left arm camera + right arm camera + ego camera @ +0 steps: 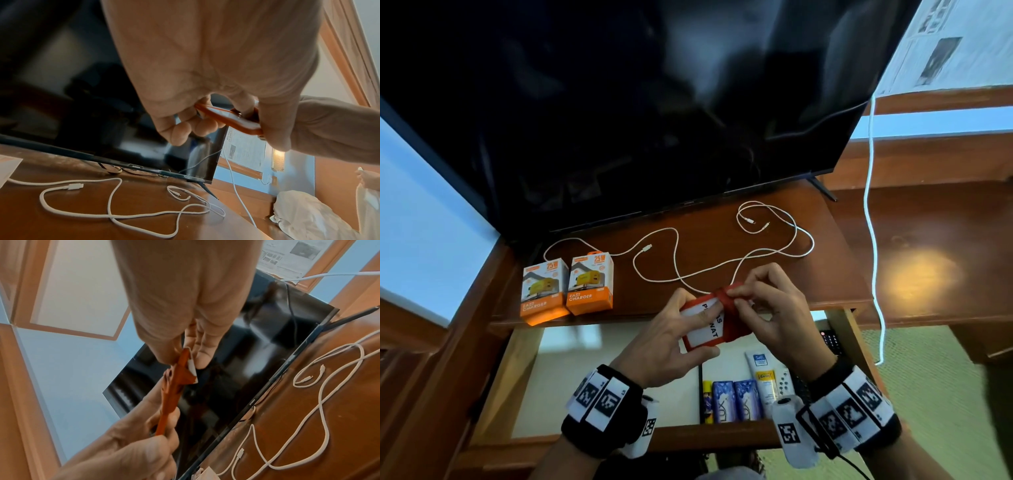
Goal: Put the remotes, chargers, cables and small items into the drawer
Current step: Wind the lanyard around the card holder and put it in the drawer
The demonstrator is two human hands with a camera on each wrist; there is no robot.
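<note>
An orange card holder (709,325) with a white printed card hangs above the open drawer (599,377), held between both hands. My left hand (681,329) grips its lower left edge, thumb underneath. My right hand (753,301) pinches the orange strap (726,294) at the holder's top end. The left wrist view shows the holder (228,120) edge-on in my fingers; the right wrist view shows the strap (180,369) pinched. Two white cables (709,253) lie tangled on the wooden top. Two orange charger boxes (566,291) stand at its front left.
A large dark TV (654,102) stands at the back of the wooden stand (893,240). The drawer's right part holds tubes, blue packets (736,399) and remotes (832,341). Another white cable (873,222) hangs down on the right. A white bag (308,216) lies beyond the stand's right end.
</note>
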